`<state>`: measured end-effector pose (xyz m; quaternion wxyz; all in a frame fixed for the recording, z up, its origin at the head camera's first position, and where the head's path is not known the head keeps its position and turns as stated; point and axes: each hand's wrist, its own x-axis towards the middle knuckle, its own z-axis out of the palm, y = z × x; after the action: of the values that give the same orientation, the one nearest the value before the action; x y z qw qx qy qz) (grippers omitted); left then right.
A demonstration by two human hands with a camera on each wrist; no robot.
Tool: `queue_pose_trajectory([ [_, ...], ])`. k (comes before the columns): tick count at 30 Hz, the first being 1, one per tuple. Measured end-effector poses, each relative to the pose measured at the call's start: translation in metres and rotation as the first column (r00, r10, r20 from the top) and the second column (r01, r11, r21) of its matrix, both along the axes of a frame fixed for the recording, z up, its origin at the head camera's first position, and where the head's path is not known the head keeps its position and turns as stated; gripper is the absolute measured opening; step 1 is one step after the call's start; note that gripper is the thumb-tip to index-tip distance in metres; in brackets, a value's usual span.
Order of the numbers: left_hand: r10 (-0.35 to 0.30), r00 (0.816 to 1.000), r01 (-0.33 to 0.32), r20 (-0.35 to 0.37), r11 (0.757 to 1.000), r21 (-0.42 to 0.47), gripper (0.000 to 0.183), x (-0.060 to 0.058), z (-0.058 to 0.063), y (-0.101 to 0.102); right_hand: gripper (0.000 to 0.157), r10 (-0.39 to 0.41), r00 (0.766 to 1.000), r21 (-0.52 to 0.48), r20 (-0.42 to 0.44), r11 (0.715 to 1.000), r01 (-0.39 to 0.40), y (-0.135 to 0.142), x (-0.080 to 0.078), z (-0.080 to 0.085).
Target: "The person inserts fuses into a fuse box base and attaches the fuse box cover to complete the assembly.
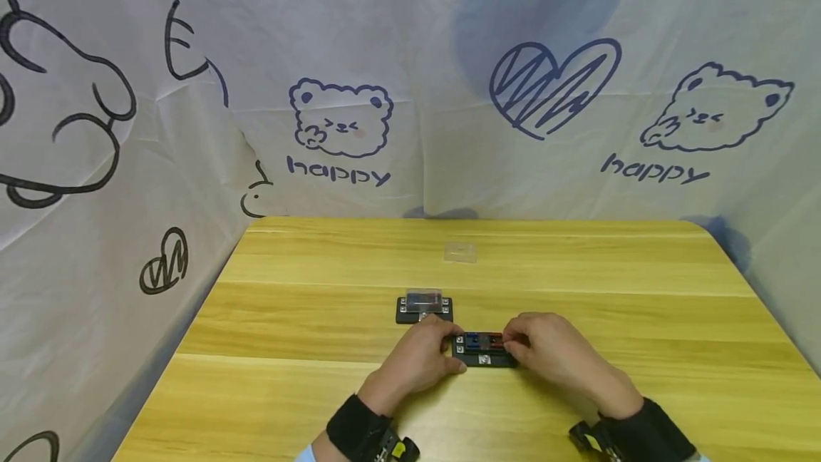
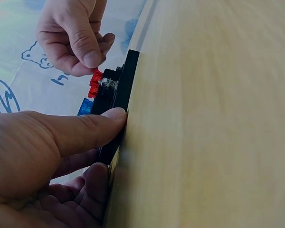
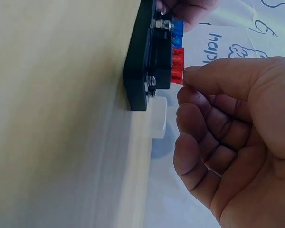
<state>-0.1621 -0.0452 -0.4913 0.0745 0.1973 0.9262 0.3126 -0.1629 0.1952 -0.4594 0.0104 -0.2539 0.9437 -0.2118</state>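
A black fuse block [image 1: 484, 360] lies on the table in front of me, with blue blade fuses [image 3: 178, 33] toward its left end and red blade fuses [image 3: 177, 61] toward its right. My left hand [image 1: 420, 355] grips the block's left end, thumb on the near edge and fingers round the far side. At the other end, thumb and forefinger of my right hand [image 1: 554, 348] pinch the outermost red fuse, which sits in the block. The remaining right fingers curl loosely below, as the right wrist view shows. Metal screw terminals [image 2: 108, 83] stand along the block's side.
Just behind my left hand is a second fuse block [image 1: 423, 305] with a clear cover on it. Farther back, a loose clear cover [image 1: 460, 253] lies on the wooden table [image 1: 308, 334]. White cloth with drawings hangs behind and at the sides.
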Motion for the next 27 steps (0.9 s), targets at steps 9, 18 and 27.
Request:
queue_pose_trajectory([
  [9,-0.002,1.000,0.003,0.011,1.000,-0.012,0.052,0.000,0.000,0.001,0.003,0.002,1.000,-0.040,-0.024,0.999,-0.003,0.008,-0.016,0.011],
  [18,-0.003,1.000,0.003,0.006,1.000,-0.005,0.052,0.000,-0.002,0.001,0.005,-0.040,0.999,-0.033,0.006,0.999,0.040,0.005,-0.056,0.003],
  [27,-0.013,1.000,0.013,0.010,1.000,-0.003,0.053,0.000,-0.001,0.000,0.006,-0.102,0.993,0.022,0.062,0.995,0.101,-0.007,-0.100,-0.012],
])
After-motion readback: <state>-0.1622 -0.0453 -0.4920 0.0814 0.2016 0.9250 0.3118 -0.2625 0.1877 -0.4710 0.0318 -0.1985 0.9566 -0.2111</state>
